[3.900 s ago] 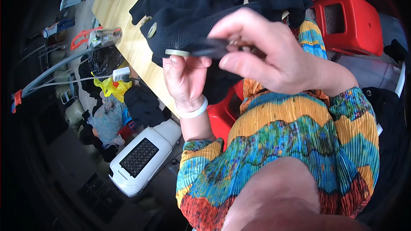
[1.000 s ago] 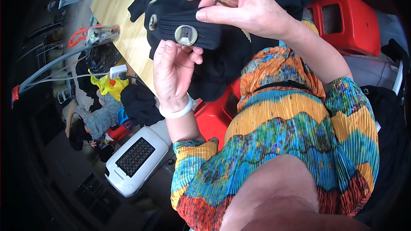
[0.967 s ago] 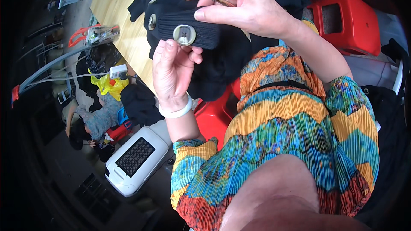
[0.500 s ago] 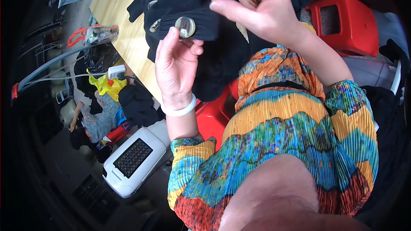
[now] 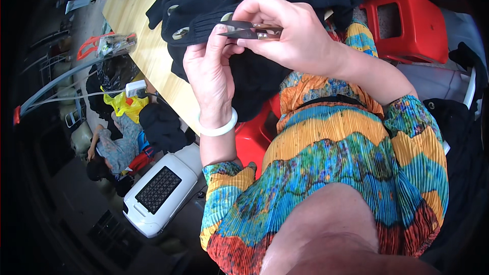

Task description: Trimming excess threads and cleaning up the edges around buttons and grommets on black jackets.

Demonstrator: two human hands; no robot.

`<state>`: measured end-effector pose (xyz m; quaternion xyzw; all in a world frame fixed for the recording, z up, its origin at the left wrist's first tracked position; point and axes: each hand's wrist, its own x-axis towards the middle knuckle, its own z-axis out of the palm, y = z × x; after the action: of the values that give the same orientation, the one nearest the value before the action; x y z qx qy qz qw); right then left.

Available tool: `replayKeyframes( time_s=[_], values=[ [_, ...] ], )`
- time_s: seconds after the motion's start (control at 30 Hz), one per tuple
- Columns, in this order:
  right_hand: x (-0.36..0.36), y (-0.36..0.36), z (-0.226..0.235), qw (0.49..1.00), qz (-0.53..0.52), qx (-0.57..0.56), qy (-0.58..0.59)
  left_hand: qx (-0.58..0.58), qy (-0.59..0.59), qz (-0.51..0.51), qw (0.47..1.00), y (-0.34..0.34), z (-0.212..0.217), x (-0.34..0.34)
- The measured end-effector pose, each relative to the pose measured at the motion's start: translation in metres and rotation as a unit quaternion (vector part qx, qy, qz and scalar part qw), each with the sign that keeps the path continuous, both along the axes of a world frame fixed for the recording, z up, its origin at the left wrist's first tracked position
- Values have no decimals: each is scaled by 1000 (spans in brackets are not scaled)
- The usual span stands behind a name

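My left hand (image 5: pixel 210 71) pinches the ribbed edge of a black knit garment (image 5: pixel 201 5) between thumb and fingers. A large button (image 5: pixel 226 17) on that edge is mostly hidden behind the blades held in front of it. Farther left along the same edge sit two more buttons, one of them a dark and cream button (image 5: pixel 180 33). In my right hand (image 5: pixel 295 30) is a pair of thread snips (image 5: pixel 254 30), their two pointed blades slightly apart and directed left, over my left fingertips at the button. Whether a thread lies between the blades is too small to tell.
The garment lies on a pale wooden table (image 5: pixel 153 56). A red stool (image 5: pixel 405 28) stands to the right, and part of another red seat (image 5: pixel 252 137) shows below. A white machine-like box (image 5: pixel 160 193) stands at lower left, near a yellow bag (image 5: pixel 126 104) and another person (image 5: pixel 119 142).
My right hand has come down and left, bringing the snips to the button edge. My left hand still holds the garment; the button is now largely covered.
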<state>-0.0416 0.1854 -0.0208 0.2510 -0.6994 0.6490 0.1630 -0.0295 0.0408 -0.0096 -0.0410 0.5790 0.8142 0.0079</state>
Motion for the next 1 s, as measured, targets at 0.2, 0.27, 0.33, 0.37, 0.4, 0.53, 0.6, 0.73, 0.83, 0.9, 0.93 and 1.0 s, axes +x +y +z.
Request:
replayKeyframes(
  time_s=[0.2, 0.27, 0.33, 0.37, 0.4, 0.53, 0.6, 0.73, 0.83, 0.9, 0.93, 1.0],
  values=[
    [-6, 5, 11, 983, 125, -7, -136, 4, -7, -42, 999, -4, -9, -1],
    [-14, 5, 7, 975, 140, -70, -158, 10, -20, -56, 998, -4, -10, -1],
    [-21, 9, 6, 955, 188, -120, -195, 23, -22, -75, 997, -3, -7, 1],
    [-24, 7, 13, 951, 177, -133, -216, 33, -30, -94, 995, -6, -6, 1],
    [-25, 23, 27, 905, 213, -118, -350, 68, -40, -107, 991, -9, -7, 1],
    [-28, 26, 13, 977, 126, -110, -133, 125, -60, -128, 982, -13, -7, 0],
    [-25, 30, 16, 944, 107, -135, -282, 142, -61, -129, 980, -14, -6, 0],
    [-22, 30, 0, 965, 113, -132, -195, 169, -61, -124, 976, -14, -4, 0],
    [-23, 29, -9, 973, 167, -112, -116, 172, -59, -113, 977, -16, -2, 0],
    [-13, 30, 2, 966, 170, -70, -181, 172, -53, -88, 980, -18, 0, 0],
    [-10, 27, 3, 969, 166, -76, -165, 195, -51, -86, 976, -19, -2, -1],
    [-9, 22, 1, 990, 109, -29, -89, 200, -61, -72, 975, -14, 0, -2]
  ],
)
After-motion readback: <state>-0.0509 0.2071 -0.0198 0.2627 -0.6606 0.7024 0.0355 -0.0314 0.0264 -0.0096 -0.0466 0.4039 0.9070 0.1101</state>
